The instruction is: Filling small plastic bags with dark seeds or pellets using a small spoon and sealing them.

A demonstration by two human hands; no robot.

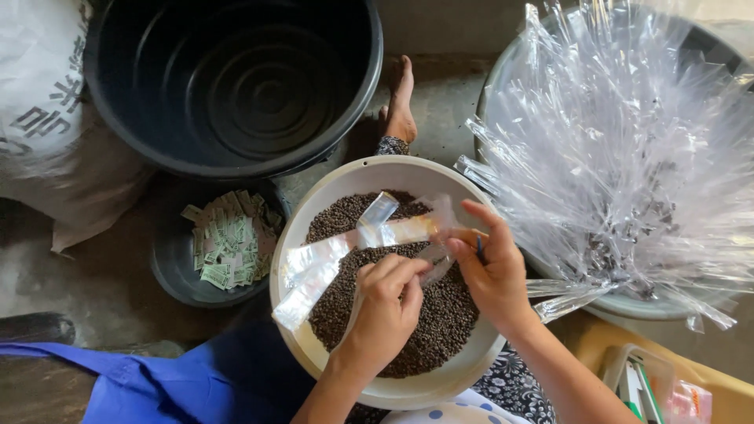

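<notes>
A cream round bowl point(292, 235) full of small dark brown seeds point(444, 314) sits in front of me. My left hand point(385, 310) is over the seeds, fingers pinched on the edge of a clear plastic bag point(433, 263). My right hand point(491, 263) pinches the same bag from the right side and also holds a small thin stick. Several long clear plastic bags point(322, 263) lie across the bowl's left half, one curled up near the top.
A large black tub point(236, 78) stands at the back left. Below it a small dark bowl point(177, 267) holds several small green-and-white paper packets point(228, 239). A tray with a pile of clear bags point(628, 149) lies right. A white sack point(39, 102) is far left.
</notes>
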